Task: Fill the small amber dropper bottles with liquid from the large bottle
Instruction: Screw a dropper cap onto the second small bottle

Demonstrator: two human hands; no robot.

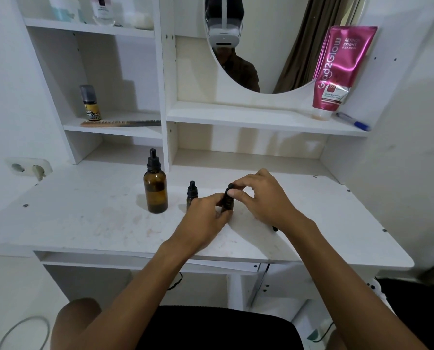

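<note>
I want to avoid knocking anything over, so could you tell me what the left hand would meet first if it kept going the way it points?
Its fingers already touch the small bottle; beyond that likely the right hand.

On the white desk (pixel 84 223) a large amber bottle (pixel 155 192) stands upright with its black dropper cap on, left of the middle. Just to its right stands a small amber dropper bottle (pixel 192 193), partly hidden behind the left hand (pixel 206 218). That hand grips the body of a second small bottle (pixel 228 204) standing on the desk, while the right hand (pixel 261 198) pinches its black dropper cap (pixel 230 189) from above (thumb and forefinger around the top). On the far shelf a pink tube (pixel 337 69) leans beside an oval mirror (pixel 261 46), with a blue pen (pixel 353 121) next to it. A comb (pixel 121 123) lies on the left shelf.
</note>
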